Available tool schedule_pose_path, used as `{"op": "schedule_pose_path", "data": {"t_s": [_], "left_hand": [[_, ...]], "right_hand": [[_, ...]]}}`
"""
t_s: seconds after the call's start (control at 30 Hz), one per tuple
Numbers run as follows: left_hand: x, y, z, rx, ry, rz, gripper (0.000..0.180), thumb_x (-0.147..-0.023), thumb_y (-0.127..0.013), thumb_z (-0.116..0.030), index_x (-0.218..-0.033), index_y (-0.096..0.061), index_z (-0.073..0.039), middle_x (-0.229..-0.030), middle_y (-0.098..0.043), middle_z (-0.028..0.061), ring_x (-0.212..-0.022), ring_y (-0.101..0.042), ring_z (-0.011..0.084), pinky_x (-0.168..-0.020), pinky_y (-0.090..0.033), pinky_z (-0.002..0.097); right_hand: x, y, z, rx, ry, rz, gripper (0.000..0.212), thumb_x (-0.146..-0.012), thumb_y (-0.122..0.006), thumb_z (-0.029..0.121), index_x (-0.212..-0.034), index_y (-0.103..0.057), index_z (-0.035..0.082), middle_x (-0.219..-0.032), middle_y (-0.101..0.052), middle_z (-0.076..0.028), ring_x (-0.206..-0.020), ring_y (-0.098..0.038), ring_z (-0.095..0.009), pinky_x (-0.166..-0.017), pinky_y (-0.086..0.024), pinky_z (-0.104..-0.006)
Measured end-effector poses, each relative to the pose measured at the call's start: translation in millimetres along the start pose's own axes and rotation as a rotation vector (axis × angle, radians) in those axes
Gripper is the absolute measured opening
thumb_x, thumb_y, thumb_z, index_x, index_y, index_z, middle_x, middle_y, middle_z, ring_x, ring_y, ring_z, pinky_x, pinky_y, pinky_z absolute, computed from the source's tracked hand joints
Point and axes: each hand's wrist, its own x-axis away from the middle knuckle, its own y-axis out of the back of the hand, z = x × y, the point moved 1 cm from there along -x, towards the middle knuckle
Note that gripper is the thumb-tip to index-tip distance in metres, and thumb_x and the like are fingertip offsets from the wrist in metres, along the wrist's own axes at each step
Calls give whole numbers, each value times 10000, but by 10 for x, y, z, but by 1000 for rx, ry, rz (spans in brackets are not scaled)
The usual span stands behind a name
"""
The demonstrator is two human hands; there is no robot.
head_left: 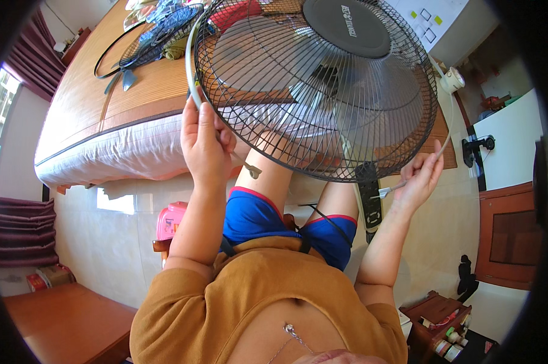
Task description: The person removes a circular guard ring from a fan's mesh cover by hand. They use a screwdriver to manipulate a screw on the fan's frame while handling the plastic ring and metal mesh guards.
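Note:
A black wire fan guard (268, 142) with a round dark centre cap (347, 27) stands in front of me above my knees. Grey fan blades (243, 54) show through its wires. Around its rim runs a thin pale ring strip (191, 57), its two loose ends apart near the bottom. My left hand (207, 145) pinches this strip at the guard's left edge, one hooked end hanging beside the wrist. On the lower right, my right hand (418, 179) grips the other side of the strip near its end. A dark bracket (368, 200) sits below the guard, between the hands.
Behind the fan is a bed with a brown mat (74, 115), with clothes and a black wire guard (140, 54) on it. A pink container (170, 219) is by my left elbow. Small bottles crowd a wooden cabinet (431, 321) at lower right. A brown wooden surface (68, 321) lies lower left.

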Motion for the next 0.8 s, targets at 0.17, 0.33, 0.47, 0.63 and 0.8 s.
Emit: {"op": "schedule_pose_path", "data": {"t_s": [0.17, 0.33, 0.47, 0.63, 0.8], "left_hand": [[-246, 199, -73, -74, -155, 6, 244, -927, -441, -138, -1153, -470, -49, -579, -346, -29, -438, -318, 45, -375, -275, 183], [-526, 507, -101, -138, -333, -60, 183, -919, -460, -134, -1057, -493, -18, -563, -365, -9, -452, -343, 68, -415, -342, 206], [-732, 696, -172, -270, -243, -65, 138, -915, -470, -129, -987, -502, -16, -568, -391, -4, -476, -380, 80, -460, -380, 213], [-965, 726, -353, -399, -306, 28, 231, -892, -506, -122, -1094, -469, -18, -619, -445, 0, -546, -441, 83, -499, -392, 215], [-1278, 573, -864, -659, -279, -10, 527, -787, -618, -53, -1247, -364, -10, -760, -561, 46, -639, -546, 101, -572, -488, 221]], "right_hand": [[-307, 152, 67, 41, 130, -7, 363, -937, -436, 233, -1252, -398, 57, -648, -385, 14, -494, -330, -50, -407, -251, -181], [-720, 388, 154, 92, 233, 1, 430, -897, -488, 175, -1295, -365, 68, -768, -516, -8, -591, -436, -70, -558, -375, -212], [-1184, 248, 402, 379, 26, 38, 554, -824, -608, 118, -1309, -348, 61, -773, -527, -12, -552, -439, -66, -520, -385, -204], [-1927, 58, 636, 500, 140, 224, 381, -882, -528, 145, -1237, -432, 45, -720, -483, 2, -488, -391, -49, -441, -336, -179], [-1995, -36, 639, 347, 332, 245, 266, -904, -452, 115, -1160, -477, 49, -731, -479, 8, -543, -428, -44, -482, -361, -174]]}}
